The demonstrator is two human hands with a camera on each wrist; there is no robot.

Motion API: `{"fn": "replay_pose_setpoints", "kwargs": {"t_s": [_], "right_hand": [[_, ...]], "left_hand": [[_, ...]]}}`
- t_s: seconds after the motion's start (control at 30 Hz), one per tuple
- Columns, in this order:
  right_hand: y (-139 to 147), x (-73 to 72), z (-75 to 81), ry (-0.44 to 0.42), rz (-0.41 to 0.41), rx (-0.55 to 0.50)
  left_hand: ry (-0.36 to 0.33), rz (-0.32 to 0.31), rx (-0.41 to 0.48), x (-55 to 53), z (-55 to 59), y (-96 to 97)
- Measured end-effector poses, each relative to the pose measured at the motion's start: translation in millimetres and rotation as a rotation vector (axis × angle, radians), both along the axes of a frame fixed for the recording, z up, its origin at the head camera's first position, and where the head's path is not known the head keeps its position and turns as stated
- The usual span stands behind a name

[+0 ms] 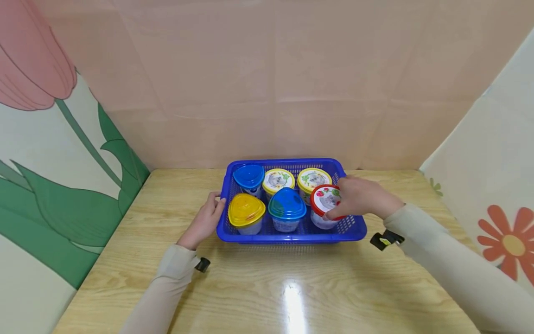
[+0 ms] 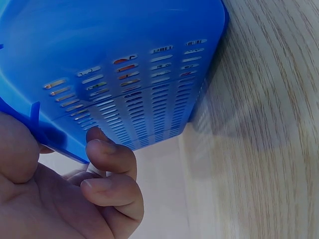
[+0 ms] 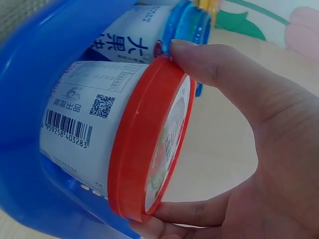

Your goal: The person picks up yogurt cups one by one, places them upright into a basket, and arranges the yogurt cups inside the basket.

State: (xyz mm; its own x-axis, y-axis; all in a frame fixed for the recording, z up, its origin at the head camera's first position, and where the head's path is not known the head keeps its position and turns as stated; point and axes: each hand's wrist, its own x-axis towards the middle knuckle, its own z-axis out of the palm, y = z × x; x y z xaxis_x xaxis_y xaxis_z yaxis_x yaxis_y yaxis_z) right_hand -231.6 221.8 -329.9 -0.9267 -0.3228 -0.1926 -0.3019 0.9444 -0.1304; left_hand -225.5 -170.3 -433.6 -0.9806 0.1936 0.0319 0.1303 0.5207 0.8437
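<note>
A blue plastic basket [image 1: 292,239] with slotted walls stands on the table, holding several lidded tubs. My left hand [image 1: 205,218] grips its left rim; in the left wrist view the thumb and curled fingers [image 2: 114,194] are at that rim. At the basket's front right corner is a white tub with a red lid [image 1: 325,200]. My right hand [image 1: 365,197] pinches this lid, thumb on one side and fingers on the other, as the right wrist view shows. Beside it sits a tub with a blue lid [image 1: 287,204]. The tub's base is hidden by the basket wall.
A yellow-lidded tub [image 1: 246,211] is at the front left of the basket. Behind stand another blue-lidded tub [image 1: 249,176] and two with white, yellow-rimmed lids [image 1: 278,180]. The wooden table [image 1: 250,287] meets a plain back wall [image 1: 271,93] and flower-patterned side walls.
</note>
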Motion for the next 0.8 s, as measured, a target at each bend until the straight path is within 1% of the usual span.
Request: {"fn": "replay_pose_setpoints", "kwargs": {"t_s": [0.23, 0.37, 0.53, 0.67, 0.8], "right_hand": [[-9, -5.4, -3.5, -0.057, 0.016, 0.051], [-13, -7.0, -8.2, -0.059, 0.031, 0.07], [-16, -8.6, -13.6, -0.068, 0.027, 0.087], [-19, -8.4, -14.2, -0.076, 0.035, 0.107], [-22, -8.1, -13.3, -0.074, 0.052, 0.133]], "left_hand": [[0.001, -0.001, -0.002, 0.9, 1.6, 0.4], [0.006, -0.001, -0.004, 1.4, 2.4, 0.7], [-0.01, -0.003, -0.004, 1.0, 2.2, 0.6], [-0.024, -0.005, -0.001, 0.4, 1.4, 0.0], [-0.023, -0.005, 0.0, 0.1, 1.1, 0.0]]}}
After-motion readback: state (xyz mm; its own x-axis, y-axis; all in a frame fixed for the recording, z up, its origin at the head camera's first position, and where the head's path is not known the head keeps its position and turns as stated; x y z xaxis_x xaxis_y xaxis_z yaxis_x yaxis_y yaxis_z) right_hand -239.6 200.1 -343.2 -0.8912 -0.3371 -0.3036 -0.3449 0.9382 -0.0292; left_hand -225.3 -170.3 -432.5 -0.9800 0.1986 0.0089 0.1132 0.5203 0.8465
